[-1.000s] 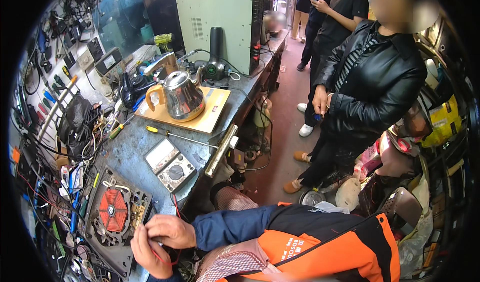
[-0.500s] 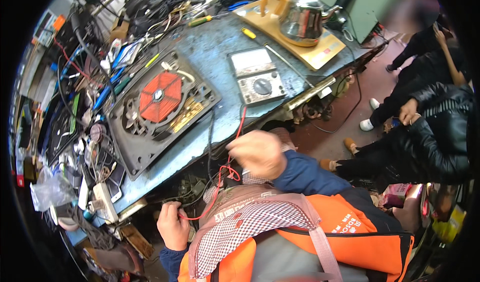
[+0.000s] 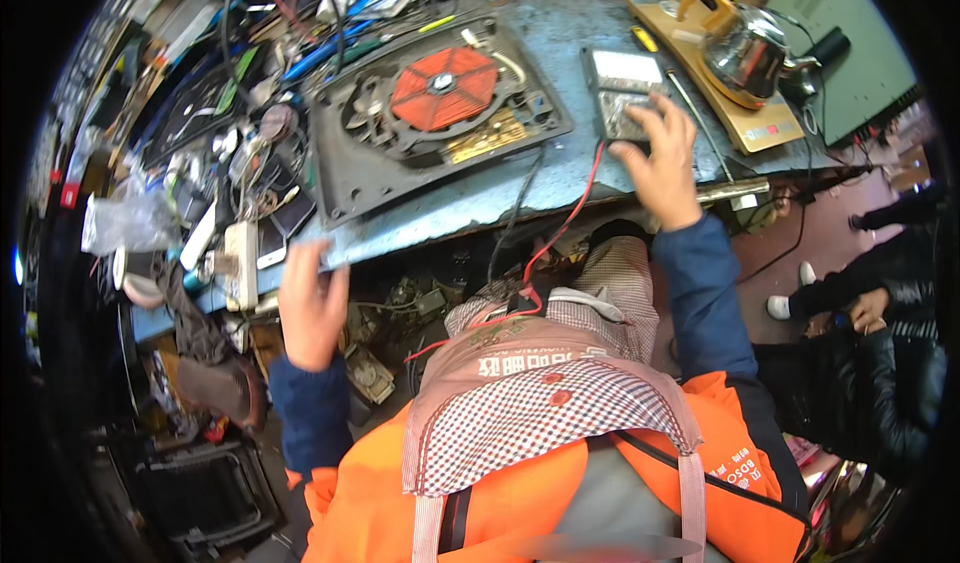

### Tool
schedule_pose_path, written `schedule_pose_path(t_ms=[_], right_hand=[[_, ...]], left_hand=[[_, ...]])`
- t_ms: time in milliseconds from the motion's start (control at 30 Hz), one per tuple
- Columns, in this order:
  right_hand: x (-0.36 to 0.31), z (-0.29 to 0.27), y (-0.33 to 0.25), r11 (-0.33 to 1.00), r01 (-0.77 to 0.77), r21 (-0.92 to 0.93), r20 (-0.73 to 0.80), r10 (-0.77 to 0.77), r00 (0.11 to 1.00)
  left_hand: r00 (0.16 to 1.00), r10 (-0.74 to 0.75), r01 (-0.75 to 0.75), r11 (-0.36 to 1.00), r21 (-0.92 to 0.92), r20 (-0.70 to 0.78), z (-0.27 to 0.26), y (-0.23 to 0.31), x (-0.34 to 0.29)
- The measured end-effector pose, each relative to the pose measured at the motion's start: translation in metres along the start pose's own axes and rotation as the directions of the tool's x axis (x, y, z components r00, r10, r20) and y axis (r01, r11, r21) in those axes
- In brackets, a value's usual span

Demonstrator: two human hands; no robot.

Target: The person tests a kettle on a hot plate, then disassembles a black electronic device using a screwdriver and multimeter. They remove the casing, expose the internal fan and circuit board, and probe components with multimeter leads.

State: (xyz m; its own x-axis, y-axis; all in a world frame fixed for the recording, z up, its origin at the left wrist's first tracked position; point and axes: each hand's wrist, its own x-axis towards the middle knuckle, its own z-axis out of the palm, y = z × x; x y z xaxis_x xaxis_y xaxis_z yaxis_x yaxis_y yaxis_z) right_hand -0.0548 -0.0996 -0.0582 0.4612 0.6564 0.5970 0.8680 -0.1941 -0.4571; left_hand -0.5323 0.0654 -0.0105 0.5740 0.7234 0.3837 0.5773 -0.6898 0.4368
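Note:
My right hand [image 3: 665, 158] reaches over the analog multimeter [image 3: 628, 68], its fingers curved and apart across the dial area; whether they touch it I cannot tell. From the meter a red test lead [image 3: 575, 208] runs down over the bench edge and across my apron. A black lead [image 3: 515, 213] hangs over the edge beside it. My left hand [image 3: 312, 303] is raised at the front edge of the bench, slightly blurred, fingers apart and holding nothing visible. Between the hands lies an opened induction cooker [image 3: 350, 178] with a red round coil [image 3: 443, 88] and its circuit parts exposed.
A shiny kettle [image 3: 745, 58] stands on a gold-coloured cooker [image 3: 765, 133] at the back right. Tools, cables and a plastic bag [image 3: 130, 218] crowd the left side, near a phone [image 3: 285, 218] and a white power strip [image 3: 240, 263]. Another person [image 3: 880, 393] is at the right.
My right hand has moved up from in front of my apron to the multimeter. The left hand, earlier closed by the red lead, is now spread and higher. The view has shifted.

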Motion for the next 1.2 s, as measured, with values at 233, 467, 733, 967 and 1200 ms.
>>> schedule_pose_path(t_ms=[233,467,733,967,1200], right_hand=[[0.017,0.004,-0.051,0.979,0.187,0.08,-0.234,-0.164,0.958],[-0.05,0.02,-0.146,0.307,-0.423,0.852,0.354,0.257,0.899],[-0.017,0.021,-0.133,0.263,-0.513,0.817,0.43,0.314,0.846],[0.016,0.005,-0.053,0.634,-0.225,0.74,0.188,0.126,0.974],[0.014,-0.038,0.058,0.911,-0.341,-0.233,-0.227,0.29,0.93]], left_hand=[[0.904,0.405,-0.427,0.824,0.373,0.139,0.014,-0.038,0.077],[0.76,0.64,-0.612,0.644,0.458,0.115,-0.021,0.02,0.063],[0.585,0.807,-0.807,0.568,0.161,0.084,-0.001,0.136,0.02],[0.742,0.669,-0.653,0.713,0.256,0.028,0.106,0.211,0.024],[0.796,0.579,-0.594,0.803,0.048,0.179,0.142,0.213,0.029]])
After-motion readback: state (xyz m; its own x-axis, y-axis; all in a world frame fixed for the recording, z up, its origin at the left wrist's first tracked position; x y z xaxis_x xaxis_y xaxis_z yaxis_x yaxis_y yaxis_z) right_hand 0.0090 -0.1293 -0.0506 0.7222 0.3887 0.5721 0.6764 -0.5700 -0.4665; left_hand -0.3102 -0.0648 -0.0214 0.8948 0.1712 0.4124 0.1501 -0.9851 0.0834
